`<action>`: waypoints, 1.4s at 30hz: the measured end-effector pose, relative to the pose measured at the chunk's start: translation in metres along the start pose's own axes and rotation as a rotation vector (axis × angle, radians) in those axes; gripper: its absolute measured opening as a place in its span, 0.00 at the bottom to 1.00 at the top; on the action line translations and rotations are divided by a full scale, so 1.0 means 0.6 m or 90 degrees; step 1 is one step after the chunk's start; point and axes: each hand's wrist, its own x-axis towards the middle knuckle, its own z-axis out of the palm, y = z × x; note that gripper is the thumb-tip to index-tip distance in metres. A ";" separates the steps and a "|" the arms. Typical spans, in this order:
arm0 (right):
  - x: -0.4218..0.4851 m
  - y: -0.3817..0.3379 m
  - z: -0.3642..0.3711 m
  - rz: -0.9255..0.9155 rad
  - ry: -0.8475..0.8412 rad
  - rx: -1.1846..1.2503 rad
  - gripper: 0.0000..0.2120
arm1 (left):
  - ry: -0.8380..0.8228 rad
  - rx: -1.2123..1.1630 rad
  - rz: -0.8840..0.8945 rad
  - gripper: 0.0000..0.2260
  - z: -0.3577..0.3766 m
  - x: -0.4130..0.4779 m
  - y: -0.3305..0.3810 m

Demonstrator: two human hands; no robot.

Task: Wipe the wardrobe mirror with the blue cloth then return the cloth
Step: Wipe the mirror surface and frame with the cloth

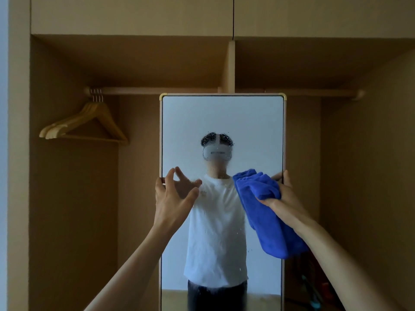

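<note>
The mirror (222,122) stands upright in the open wardrobe (67,198), its glass speckled with droplets through the middle band. The cloth (267,212) hangs bunched from the right hand (284,198), which grips it firmly near the mirror's right edge. The left hand (173,194) is spread wide and holds nothing, its fingers at the left frame. To wipe well, I judge it best to brace that frame, flatten the cloth against the glass and sweep in overlapping passes from top down. Hangers (85,122) hang well clear on the left.
</note>
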 end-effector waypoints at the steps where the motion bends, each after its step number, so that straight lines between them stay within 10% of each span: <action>1: 0.000 0.001 0.000 -0.002 -0.001 -0.002 0.32 | 0.004 0.004 -0.001 0.41 0.002 0.001 -0.001; 17: 0.014 -0.082 -0.011 -0.226 -0.010 -0.103 0.06 | 0.049 0.035 -0.002 0.43 -0.025 0.013 0.025; 42: 0.148 -0.337 0.102 -0.499 0.104 -0.459 0.25 | -0.040 -0.035 0.218 0.32 -0.089 0.173 0.031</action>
